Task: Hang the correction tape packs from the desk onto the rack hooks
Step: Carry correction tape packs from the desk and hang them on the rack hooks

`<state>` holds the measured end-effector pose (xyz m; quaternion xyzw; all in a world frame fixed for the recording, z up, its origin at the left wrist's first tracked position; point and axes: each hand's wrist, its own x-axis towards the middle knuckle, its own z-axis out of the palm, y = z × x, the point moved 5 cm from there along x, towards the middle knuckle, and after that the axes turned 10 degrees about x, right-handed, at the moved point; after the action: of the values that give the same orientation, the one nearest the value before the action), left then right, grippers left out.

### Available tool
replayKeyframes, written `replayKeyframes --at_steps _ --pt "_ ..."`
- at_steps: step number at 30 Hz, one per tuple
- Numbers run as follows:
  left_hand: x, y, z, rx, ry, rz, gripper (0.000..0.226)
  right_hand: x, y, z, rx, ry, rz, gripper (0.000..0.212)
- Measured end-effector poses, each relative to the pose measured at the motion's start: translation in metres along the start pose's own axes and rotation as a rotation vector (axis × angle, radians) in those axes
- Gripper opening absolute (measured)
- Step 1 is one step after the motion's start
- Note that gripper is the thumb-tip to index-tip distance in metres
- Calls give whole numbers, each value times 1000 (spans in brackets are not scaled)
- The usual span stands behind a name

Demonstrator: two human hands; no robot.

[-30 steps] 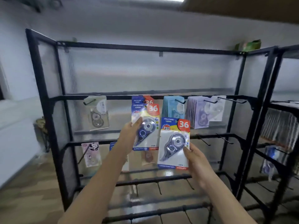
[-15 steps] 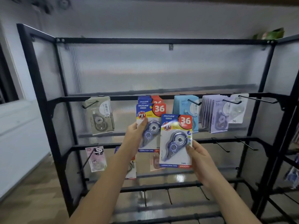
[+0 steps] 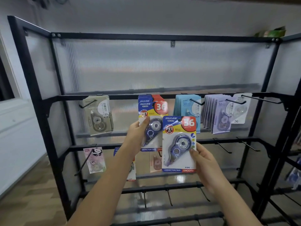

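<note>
Left hand (image 3: 138, 132) pinches one correction tape pack (image 3: 152, 126) at the hook stack; right hand (image 3: 205, 162) pinches a second pack (image 3: 179, 144). Risk (judged): missing the hang-hole, dislodging hung packs.

Left hand (image 3: 137, 136) has pushed its pack (image 3: 152, 126) up against the hanging stack (image 3: 151, 99), right hand (image 3: 206, 163) lifted its pack (image 3: 179, 144) slightly
</note>
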<state>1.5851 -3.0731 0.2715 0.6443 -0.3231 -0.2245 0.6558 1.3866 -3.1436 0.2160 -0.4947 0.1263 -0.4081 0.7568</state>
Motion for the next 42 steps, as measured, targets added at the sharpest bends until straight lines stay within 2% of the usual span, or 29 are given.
replayKeyframes --at_steps 4,9,13,19,26,33,36,39,42 --pt "17 4 -2 88 82 54 22 9 -5 12 -17 -47 -17 24" --pt "28 8 -15 394 243 133 32 31 -13 45 -58 -130 -27 21" --pt "28 3 -33 576 221 180 31 46 -16 68 -157 -150 -55 20" --pt "24 7 -74 957 247 293 38 57 -3 75 -211 -77 -23 16" --pt "17 -2 -94 1063 244 308 37 54 9 76 -238 6 -25 14" --pt "17 -16 -91 1307 143 313 37 78 2 86 -456 147 -100 13" --pt "14 -23 -90 1385 147 304 38 80 8 76 -484 200 -92 5" --pt "0 -37 -87 1493 134 277 35 71 22 47 -515 286 -48 14" --pt "-24 -52 -83 1587 99 241 32 61 48 24 -713 285 96 25"
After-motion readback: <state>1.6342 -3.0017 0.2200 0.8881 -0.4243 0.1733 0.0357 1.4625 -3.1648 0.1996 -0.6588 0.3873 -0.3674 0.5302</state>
